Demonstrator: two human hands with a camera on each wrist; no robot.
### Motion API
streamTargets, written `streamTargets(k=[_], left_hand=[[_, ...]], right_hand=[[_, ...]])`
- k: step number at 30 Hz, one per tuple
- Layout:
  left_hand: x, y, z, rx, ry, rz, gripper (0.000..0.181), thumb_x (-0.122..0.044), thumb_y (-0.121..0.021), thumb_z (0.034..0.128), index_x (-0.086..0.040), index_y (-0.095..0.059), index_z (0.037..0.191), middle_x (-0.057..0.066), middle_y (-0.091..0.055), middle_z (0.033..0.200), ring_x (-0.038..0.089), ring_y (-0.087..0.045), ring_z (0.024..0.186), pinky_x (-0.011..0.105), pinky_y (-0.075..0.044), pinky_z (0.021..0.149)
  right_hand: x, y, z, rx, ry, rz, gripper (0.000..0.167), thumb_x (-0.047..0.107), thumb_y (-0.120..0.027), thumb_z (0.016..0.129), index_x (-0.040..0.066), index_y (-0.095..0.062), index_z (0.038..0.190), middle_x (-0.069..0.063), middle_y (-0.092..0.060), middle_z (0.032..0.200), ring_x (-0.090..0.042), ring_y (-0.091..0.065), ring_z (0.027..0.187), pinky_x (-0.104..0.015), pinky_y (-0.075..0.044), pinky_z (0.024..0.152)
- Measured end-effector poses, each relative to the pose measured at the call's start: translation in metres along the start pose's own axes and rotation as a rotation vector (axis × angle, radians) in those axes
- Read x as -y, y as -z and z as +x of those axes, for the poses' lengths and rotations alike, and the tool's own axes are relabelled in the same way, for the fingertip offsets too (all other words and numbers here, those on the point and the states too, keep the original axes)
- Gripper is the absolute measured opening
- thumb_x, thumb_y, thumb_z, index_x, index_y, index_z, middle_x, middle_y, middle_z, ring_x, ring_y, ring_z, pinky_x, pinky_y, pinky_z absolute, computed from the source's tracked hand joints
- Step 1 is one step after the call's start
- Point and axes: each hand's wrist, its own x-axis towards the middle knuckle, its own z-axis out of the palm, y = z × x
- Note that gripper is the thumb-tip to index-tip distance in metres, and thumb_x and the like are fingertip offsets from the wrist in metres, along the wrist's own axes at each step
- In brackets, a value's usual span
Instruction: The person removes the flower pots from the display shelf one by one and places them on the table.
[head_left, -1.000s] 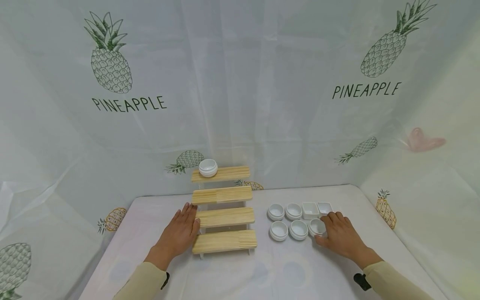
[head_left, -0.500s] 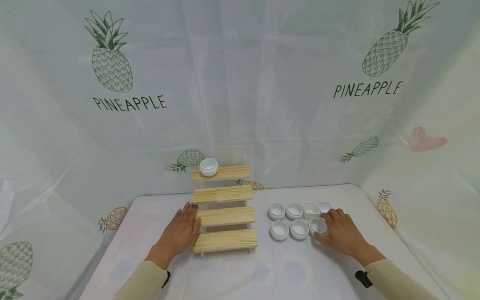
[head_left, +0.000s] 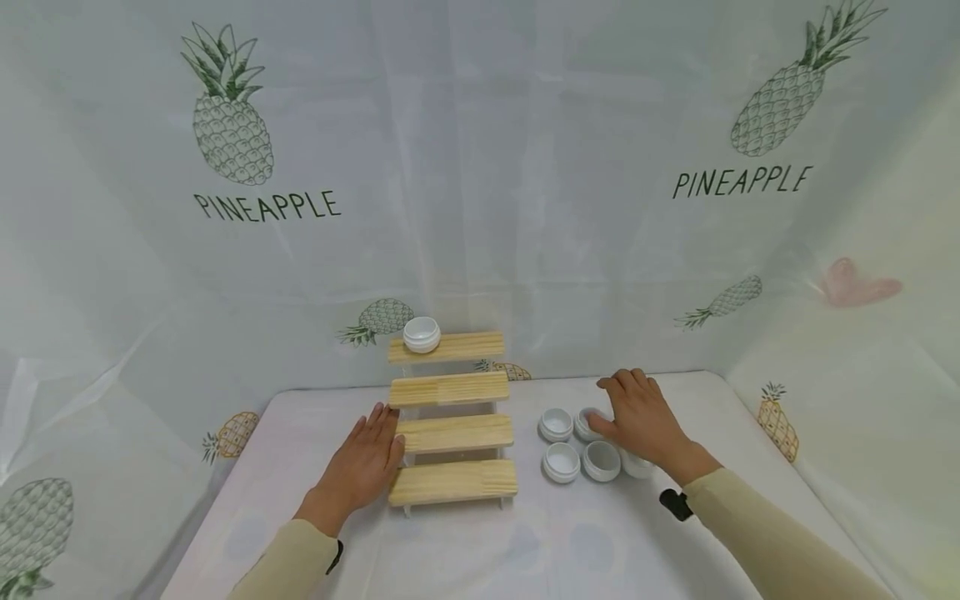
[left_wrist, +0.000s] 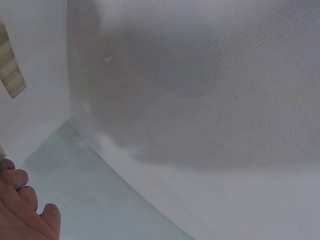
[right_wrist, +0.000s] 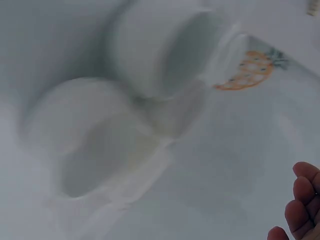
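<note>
A four-step wooden stand [head_left: 453, 433] is on the table, with a round white bowl [head_left: 422, 335] at the left of its top step. My left hand [head_left: 365, 458] rests against the stand's left side, fingers extended. Over the group of small white bowls on the right hovers my right hand [head_left: 643, 421], its thumb and fingers spread with nothing visible between them. Below it are a back-row bowl [head_left: 588, 427] and a partly covered front bowl [head_left: 637, 465]. It hides the square dishes seen earlier. Blurred bowls [right_wrist: 80, 120] fill the right wrist view's left side.
Other round bowls [head_left: 556, 425] stand between the stand and my right hand. A white sheet with pineapple prints [head_left: 232, 142] hangs behind and at both sides. The white-covered table [head_left: 450, 558] extends in front of the stand.
My right hand has left the rightmost front bowl and moved up and to the left, over the back row. My left hand stays against the stand. The view has shifted slightly.
</note>
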Motion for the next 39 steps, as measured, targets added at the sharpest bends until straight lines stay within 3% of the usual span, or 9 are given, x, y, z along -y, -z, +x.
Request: streamTargets(k=[7, 17, 28, 34, 39], left_hand=[[0.0, 0.001, 0.0, -0.02, 0.0, -0.003, 0.062, -0.036, -0.029, 0.1175, 0.009, -0.033, 0.161, 0.026, -0.031, 0.169, 0.041, -0.023, 0.161, 0.06, -0.023, 0.13], [0.001, -0.002, -0.004, -0.031, 0.002, -0.007, 0.063, -0.037, -0.029, 0.1173, 0.009, -0.035, 0.16, 0.027, -0.032, 0.168, 0.042, -0.025, 0.16, 0.06, -0.024, 0.129], [0.003, -0.003, 0.0, 0.006, 0.009, 0.029, 0.066, -0.042, -0.022, 0.1175, 0.007, -0.032, 0.162, 0.024, -0.029, 0.17, 0.038, -0.021, 0.162, 0.058, -0.022, 0.131], [0.004, -0.002, 0.003, 0.008, 0.001, 0.026, 0.066, -0.042, -0.022, 0.1176, 0.006, -0.032, 0.162, 0.024, -0.03, 0.17, 0.037, -0.02, 0.162, 0.057, -0.022, 0.131], [0.004, -0.003, 0.003, -0.004, 0.001, 0.019, 0.066, -0.042, -0.022, 0.1176, 0.007, -0.033, 0.162, 0.024, -0.03, 0.17, 0.037, -0.022, 0.162, 0.057, -0.023, 0.131]], right_hand=[[0.049, 0.012, 0.072, -0.086, 0.082, 0.04, 0.054, 0.041, -0.081, 0.091, -0.002, -0.07, 0.121, -0.016, -0.065, 0.108, -0.035, -0.056, 0.099, -0.049, -0.048, 0.08], [0.114, 0.02, 0.15, 0.014, 0.133, 0.087, 0.058, 0.048, -0.071, 0.099, 0.0, -0.066, 0.131, -0.015, -0.063, 0.118, -0.034, -0.053, 0.105, -0.046, -0.044, 0.084], [0.161, 0.003, 0.193, 0.056, 0.117, 0.068, 0.062, 0.055, -0.07, 0.096, 0.001, -0.068, 0.127, -0.015, -0.063, 0.116, -0.034, -0.054, 0.109, -0.047, -0.047, 0.087], [0.176, -0.008, 0.208, 0.093, 0.071, 0.042, 0.061, 0.061, -0.068, 0.095, 0.004, -0.067, 0.117, -0.013, -0.062, 0.114, -0.032, -0.054, 0.109, -0.045, -0.047, 0.088], [0.185, -0.015, 0.217, 0.129, 0.027, 0.035, 0.064, 0.064, -0.064, 0.097, 0.004, -0.066, 0.117, -0.013, -0.061, 0.118, -0.031, -0.053, 0.112, -0.045, -0.047, 0.09]])
